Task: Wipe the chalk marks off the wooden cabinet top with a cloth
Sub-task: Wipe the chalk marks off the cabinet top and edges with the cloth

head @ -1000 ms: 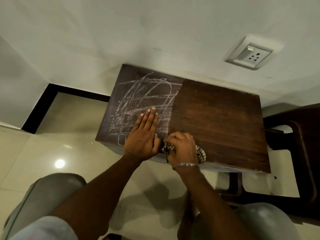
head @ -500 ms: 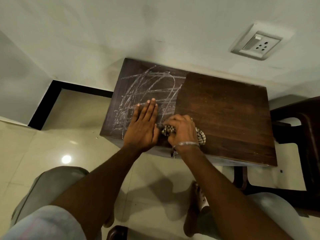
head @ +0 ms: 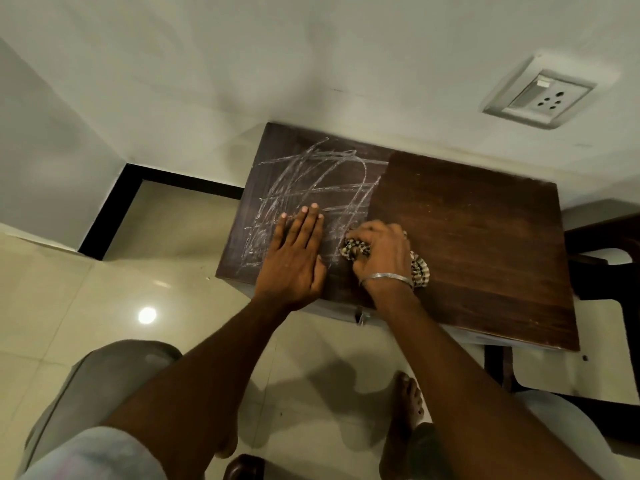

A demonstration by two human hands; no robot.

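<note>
cloth (head: 356,249) slightly farther up cabinet top (head: 485,237)

The room was dim and warm-toned. A lamp's glare spot (head: 147,315) shone on the floor tiles left of the cabinet top (head: 485,237); wide-angle distortion bent the edges.

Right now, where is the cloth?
In the head view, the checked cloth is bunched under the right hand near the front edge of the cabinet top, beside the left hand, at the chalk marks' right border.
</note>
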